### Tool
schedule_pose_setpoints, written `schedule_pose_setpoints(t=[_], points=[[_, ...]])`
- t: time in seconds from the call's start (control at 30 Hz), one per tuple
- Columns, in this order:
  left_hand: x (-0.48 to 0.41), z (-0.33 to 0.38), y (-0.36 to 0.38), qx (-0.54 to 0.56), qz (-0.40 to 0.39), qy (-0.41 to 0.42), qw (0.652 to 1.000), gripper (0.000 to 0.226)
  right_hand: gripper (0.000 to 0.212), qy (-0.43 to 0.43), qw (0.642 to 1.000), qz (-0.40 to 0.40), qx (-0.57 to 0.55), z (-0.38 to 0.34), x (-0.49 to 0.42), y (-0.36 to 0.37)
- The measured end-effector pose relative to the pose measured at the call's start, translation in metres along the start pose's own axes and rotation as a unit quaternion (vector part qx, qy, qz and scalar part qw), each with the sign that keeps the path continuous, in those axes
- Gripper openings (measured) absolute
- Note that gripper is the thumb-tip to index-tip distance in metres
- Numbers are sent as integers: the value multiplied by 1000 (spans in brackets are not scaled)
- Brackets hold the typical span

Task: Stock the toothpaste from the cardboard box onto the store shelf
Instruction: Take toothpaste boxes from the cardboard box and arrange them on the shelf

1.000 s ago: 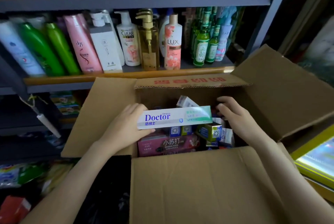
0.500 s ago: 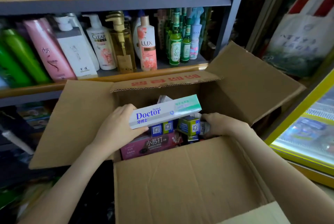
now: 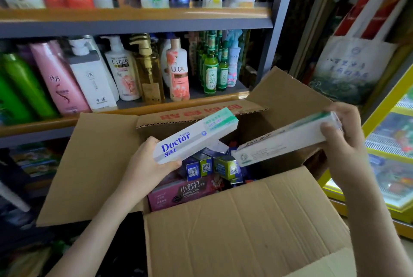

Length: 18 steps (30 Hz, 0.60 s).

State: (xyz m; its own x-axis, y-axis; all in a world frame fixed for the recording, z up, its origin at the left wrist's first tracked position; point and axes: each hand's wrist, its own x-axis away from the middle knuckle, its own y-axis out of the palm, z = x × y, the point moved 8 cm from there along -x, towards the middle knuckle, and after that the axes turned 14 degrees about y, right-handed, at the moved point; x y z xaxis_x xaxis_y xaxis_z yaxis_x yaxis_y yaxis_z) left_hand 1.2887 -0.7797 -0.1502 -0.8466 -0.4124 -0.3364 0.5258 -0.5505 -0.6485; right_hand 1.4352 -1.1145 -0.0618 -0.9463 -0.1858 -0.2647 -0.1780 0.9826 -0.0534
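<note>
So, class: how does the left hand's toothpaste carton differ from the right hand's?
The left carton shows its Doctor logo; the right carton shows a fine-print side. The left hand grips its carton's lower end; the right hand grips the upper end. Both are white and green.

- Head camera peers forward and down, sitting close above the cardboard box [image 3: 245, 227].
- Store shelf [image 3: 143, 23] fills the far side, slightly left.
</note>
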Motion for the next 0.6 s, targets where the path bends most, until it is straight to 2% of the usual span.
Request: schedule_pose_setpoints(t=[0.17,0.23,0.3,0.47,0.6], points=[[13,7,-6,20,-4,-23,1000,41,8,61,972,-111,-197,13,8,9],[22,11,-10,33,-6,-36,999,40,36,78,958,-146,-236,19,13,24],[35,14,-16,60,-11,-53,997,39,42,86,939,-185,-277,20,23,44],[90,21,-41,151,3,-98,984,45,8,110,916,-235,-305,15,54,99],[132,16,-76,187,6,-125,974,49,24,148,917,-245,-278,14,85,143]])
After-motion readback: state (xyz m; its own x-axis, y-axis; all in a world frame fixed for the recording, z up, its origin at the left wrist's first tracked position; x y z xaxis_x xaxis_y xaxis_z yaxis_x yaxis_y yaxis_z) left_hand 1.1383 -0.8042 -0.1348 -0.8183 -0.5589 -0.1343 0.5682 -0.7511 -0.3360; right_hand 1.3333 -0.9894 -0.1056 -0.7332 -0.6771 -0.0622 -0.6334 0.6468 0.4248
